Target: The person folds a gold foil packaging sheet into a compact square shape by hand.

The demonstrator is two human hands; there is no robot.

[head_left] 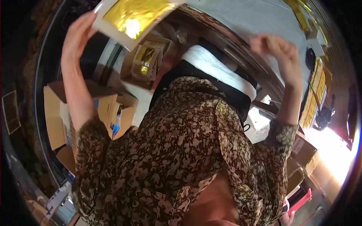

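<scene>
My left hand is raised at the upper left and grips the corner of a flat white-bordered packet with shiny gold foil. At the upper right, my right hand has its fingers curled against the white table surface; whether it holds anything is unclear. Both arms wear sleeves of a brown floral dress, which fills the middle of the view. A black and white garment lies below the table edge.
An open cardboard box holding gold packets sits under the table. More cardboard boxes stand on the floor at the left and others at the right. Yellow packets line the right side. A red object lies at the bottom right.
</scene>
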